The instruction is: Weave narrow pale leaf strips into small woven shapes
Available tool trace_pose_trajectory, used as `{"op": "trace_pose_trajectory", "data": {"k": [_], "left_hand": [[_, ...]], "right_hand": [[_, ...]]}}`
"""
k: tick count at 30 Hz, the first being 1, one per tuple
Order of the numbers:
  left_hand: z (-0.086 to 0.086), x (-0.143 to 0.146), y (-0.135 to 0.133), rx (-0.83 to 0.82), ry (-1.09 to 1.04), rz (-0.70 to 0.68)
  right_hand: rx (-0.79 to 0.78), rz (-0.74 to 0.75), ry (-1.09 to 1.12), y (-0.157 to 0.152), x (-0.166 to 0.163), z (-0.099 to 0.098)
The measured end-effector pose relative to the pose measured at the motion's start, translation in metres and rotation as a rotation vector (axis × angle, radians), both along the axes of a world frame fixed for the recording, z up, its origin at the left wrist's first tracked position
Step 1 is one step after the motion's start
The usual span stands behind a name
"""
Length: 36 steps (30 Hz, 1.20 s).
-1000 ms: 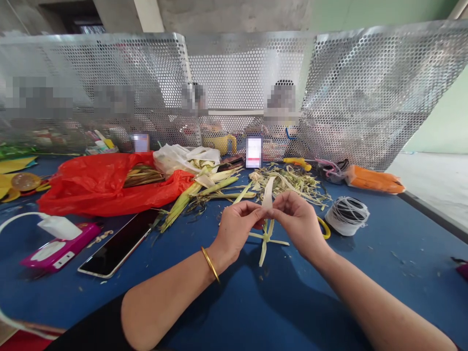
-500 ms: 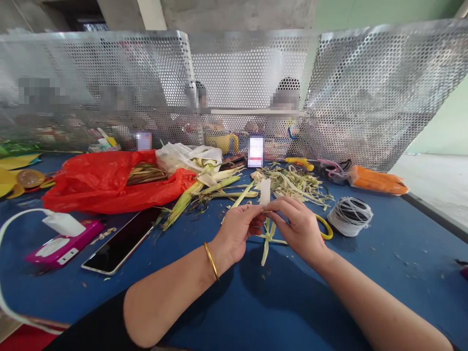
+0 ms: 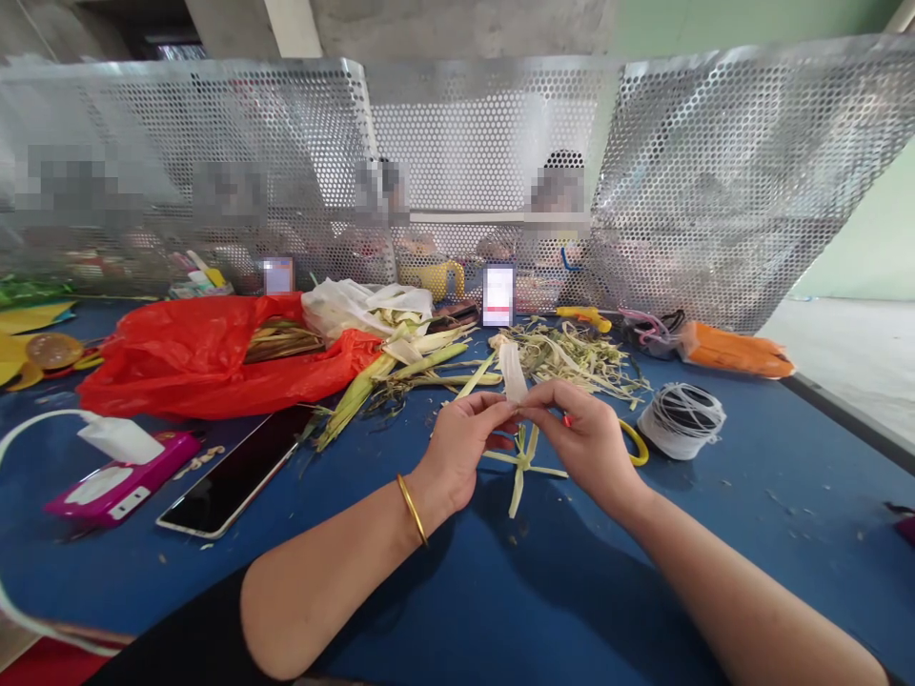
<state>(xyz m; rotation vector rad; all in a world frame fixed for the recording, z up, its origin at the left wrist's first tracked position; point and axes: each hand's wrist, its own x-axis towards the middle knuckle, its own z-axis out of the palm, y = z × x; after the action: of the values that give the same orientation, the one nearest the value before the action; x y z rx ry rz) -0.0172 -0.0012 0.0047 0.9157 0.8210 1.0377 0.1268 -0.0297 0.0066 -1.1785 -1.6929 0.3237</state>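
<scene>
Both hands meet over the middle of the table, pinching one pale strip of corn husk that sticks up between them. My left hand, a gold bangle at its wrist, has thumb and index finger closed on the strip's lower end. From the right side, my right hand pinches the same end, its fingertips close to the left ones. Just below the hands lies a cross-shaped piece of knotted green husk strips. A yellow ring-like handle shows partly behind my right hand.
A red plastic bag with husks lies left, near a phone and a purple power strip. Husk shreds are heaped behind the hands. A thread spool stands right. Perforated metal panels close the back; people sit beyond.
My fingertips have drawn level and closer together on the husk strip, and the strip now leans slightly left. More of the knotted husk cross shows beneath my hands.
</scene>
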Motion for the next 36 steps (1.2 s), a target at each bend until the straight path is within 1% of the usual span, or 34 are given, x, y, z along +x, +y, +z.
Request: {"op": "trace_pose_trajectory", "data": {"k": [3, 6, 19, 23, 27, 30, 33, 36], "left_hand": [[-0.0009, 0.0009, 0.0001, 0.082, 0.029, 0.025], [-0.0012, 0.0010, -0.0004, 0.145, 0.058, 0.040], [-0.0034, 0.0013, -0.0028, 0.196, 0.087, 0.027], [-0.0031, 0.0022, -0.0027, 0.142, 0.050, 0.033], [-0.0019, 0.0029, -0.0028, 0.061, 0.011, 0.047], [-0.0013, 0.0023, -0.0027, 0.005, -0.004, 0.019], [-0.0013, 0.0009, -0.0026, -0.049, -0.044, -0.021], [-0.0017, -0.0004, -0.0027, -0.063, -0.065, -0.042]], "right_hand": [[-0.091, -0.043, 0.115, -0.0004, -0.0021, 0.0010], [-0.145, -0.061, 0.174, -0.0010, -0.0035, 0.0028], [-0.175, -0.045, 0.237, -0.0006, -0.0048, 0.0026], [-0.118, -0.004, 0.195, -0.0006, -0.0046, 0.0026], [-0.003, 0.018, -0.005, -0.0007, -0.0021, 0.0009], [0.058, 0.006, -0.114, -0.0005, 0.0002, -0.0008], [0.079, -0.006, -0.147, -0.0008, 0.0006, -0.0015], [0.079, -0.007, -0.121, -0.0012, -0.0003, -0.0016]]}}
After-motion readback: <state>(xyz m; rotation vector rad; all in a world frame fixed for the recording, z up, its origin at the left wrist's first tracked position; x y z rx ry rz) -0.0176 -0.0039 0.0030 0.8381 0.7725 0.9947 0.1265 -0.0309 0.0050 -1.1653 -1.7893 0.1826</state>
